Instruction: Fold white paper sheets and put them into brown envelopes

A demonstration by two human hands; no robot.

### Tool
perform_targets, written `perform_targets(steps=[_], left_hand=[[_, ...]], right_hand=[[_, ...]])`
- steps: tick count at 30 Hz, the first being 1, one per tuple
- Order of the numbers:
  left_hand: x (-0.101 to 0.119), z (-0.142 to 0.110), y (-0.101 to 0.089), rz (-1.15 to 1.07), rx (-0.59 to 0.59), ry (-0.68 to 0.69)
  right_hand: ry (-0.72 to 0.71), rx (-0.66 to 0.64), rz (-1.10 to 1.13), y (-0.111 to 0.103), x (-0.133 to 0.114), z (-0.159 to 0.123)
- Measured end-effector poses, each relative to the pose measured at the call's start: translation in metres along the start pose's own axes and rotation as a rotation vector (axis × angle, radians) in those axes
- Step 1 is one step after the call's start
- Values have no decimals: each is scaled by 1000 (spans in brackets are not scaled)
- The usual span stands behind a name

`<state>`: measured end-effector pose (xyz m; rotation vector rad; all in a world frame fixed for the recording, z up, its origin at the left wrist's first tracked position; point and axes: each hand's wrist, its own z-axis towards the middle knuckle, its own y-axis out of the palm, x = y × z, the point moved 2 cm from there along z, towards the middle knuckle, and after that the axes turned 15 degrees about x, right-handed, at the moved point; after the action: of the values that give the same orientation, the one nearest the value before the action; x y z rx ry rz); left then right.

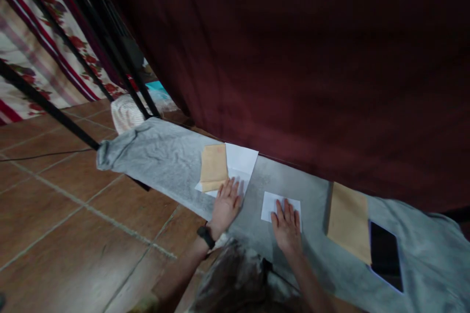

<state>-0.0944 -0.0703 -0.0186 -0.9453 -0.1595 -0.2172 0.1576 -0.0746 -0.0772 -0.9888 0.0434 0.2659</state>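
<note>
My left hand (226,204), with a dark band on the wrist, lies with fingers stretched out on the lower part of a white sheet of paper (242,159). Its fingertips are beside the lower edge of some tan envelopes (214,164), which rest partly on that sheet. My right hand (286,227) is spread over a smaller white piece of paper (270,206), which looks folded. Its fingers cover the middle and right of that piece. Both hands press flat, with nothing gripped.
A grey cloth (176,156) covers the long narrow surface. At right lie a larger tan envelope (347,220) and a dark-screened tablet (385,254). A dark red curtain (293,83) hangs along the far edge. Black metal bars (47,105) stand at left above the tiled floor (91,244).
</note>
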Motion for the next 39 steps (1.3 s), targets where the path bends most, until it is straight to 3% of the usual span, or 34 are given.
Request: perform_targets(steps=[3, 5, 8, 11, 17, 23, 27, 32, 36, 39], left_hand=[[-59, 14, -15, 109, 4, -129], [-87, 18, -23, 148, -55, -174], [-103, 22, -30, 129, -206, -107], [-102, 27, -36, 152, -261, -34], [-77, 31, -51, 264, -95, 54], [-13, 0, -61, 178, -42, 196], [35, -27, -59, 44, -105, 302], [77, -47, -53, -98, -156, 332], [85, -59, -47, -238, -176, 246], [78, -58, -48, -392, -185, 187]], right_hand=[[-15, -13, 8, 3, -3, -6], [-5, -14, 6, 3, -2, -7], [10, -54, -11, 1, -2, -5], [29, -137, -45, -2, -4, -1], [58, -198, -41, -8, -7, 3], [147, -138, 136, -18, -10, 8], [358, -124, 638, -31, -35, 14], [795, -351, 1269, -42, -70, 10], [1015, -387, 1397, -50, -67, 1], [1025, -376, 1415, -56, -57, -1]])
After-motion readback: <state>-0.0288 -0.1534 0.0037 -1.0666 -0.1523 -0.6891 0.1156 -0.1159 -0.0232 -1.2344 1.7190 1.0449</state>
